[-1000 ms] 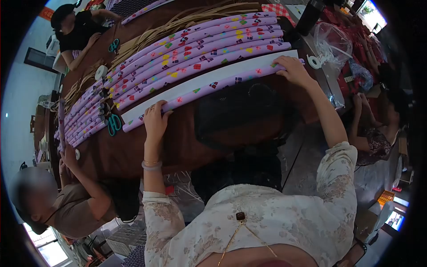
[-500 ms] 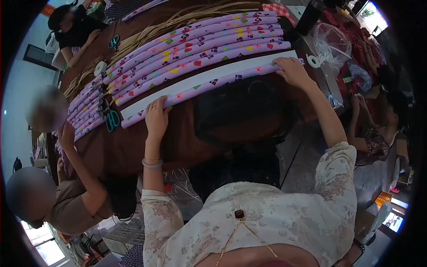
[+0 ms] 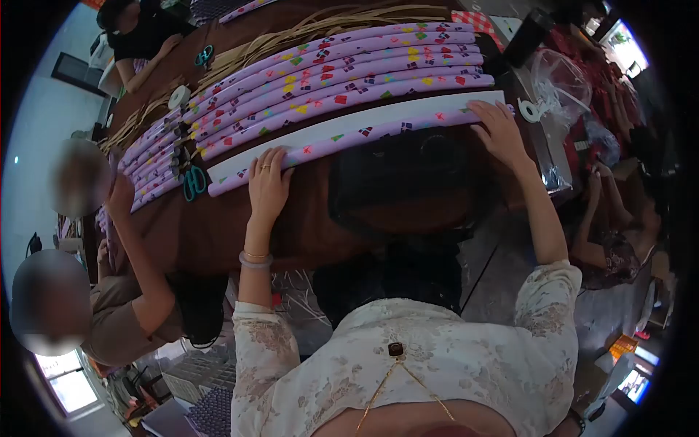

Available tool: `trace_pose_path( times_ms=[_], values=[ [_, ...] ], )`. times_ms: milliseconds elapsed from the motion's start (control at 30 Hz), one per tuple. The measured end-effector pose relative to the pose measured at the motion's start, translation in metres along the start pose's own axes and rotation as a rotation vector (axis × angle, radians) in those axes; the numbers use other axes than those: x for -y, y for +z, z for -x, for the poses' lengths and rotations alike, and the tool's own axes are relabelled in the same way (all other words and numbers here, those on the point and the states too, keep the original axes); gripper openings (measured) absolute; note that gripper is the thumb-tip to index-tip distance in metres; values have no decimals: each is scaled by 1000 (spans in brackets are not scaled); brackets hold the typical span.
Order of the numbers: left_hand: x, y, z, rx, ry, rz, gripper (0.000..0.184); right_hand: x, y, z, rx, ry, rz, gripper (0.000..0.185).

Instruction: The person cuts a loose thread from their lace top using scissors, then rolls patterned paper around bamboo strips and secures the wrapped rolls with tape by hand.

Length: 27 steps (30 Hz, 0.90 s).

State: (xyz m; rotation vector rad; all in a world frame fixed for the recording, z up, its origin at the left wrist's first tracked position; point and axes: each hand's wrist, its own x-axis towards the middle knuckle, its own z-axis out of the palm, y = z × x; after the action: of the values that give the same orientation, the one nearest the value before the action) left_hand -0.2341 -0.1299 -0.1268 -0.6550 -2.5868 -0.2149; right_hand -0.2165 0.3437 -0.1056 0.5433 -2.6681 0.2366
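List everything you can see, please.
Part-rolled sheet: one, lilac and white, centre
Patterned rolls: many, lilac, beyond and left
Strips: many, tan, behind rolls
Scissors: two pairs, teal, left
Tape: two rolls, white, left and right
Boxy item: one, black, nearer than sheet
Cylinder: one, black, upper right
Checked cloth: one, red and white, upper right
Plastic: some, clear, right
Table: one, brown, underneath
People: at least three, dark clothes, both sides
Clutter: uncounted, mixed, edges
Left hand: one, ringed, on sheet's left
Right hand: one, bare, on sheet's right

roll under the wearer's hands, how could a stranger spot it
On the brown table, find the purple rolls. The nearest roll lies under the wearer's left hand and right hand; unlike its neighbours, it has a flat white strip behind.
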Motion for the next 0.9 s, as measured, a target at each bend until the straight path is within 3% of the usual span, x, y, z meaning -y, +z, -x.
trace_pose_path(
  times_ms=[200, 333, 467, 533, 667, 733, 900],
  values=[
    [-2, -7, 0, 55, -33, 61, 44, -1, -15, 28, -181, 67, -13, 29],
    [-5, -14, -2, 50, -42, 54, 44, -13, -25, 55, -212, 239, -42, 26],
    [-7, -23, -21, 16, 17, 96, 44, -27, -11, 87, -271, 483, -259, 26],
    [-10, -28, -41, -73, 76, 109, 39, -36, 5, 100, -349, 724, -641, 26],
    [-3, -24, -92, -210, 112, 158, 28, -27, 4, 99, -344, 728, -537, 25],
    [16, -10, -123, -240, 15, 165, 17, -27, 6, 101, -293, 684, -410, 24],
    [60, 27, -198, -229, -106, -11, 17, -24, 10, 101, -331, 602, -326, 22]
  ],
)
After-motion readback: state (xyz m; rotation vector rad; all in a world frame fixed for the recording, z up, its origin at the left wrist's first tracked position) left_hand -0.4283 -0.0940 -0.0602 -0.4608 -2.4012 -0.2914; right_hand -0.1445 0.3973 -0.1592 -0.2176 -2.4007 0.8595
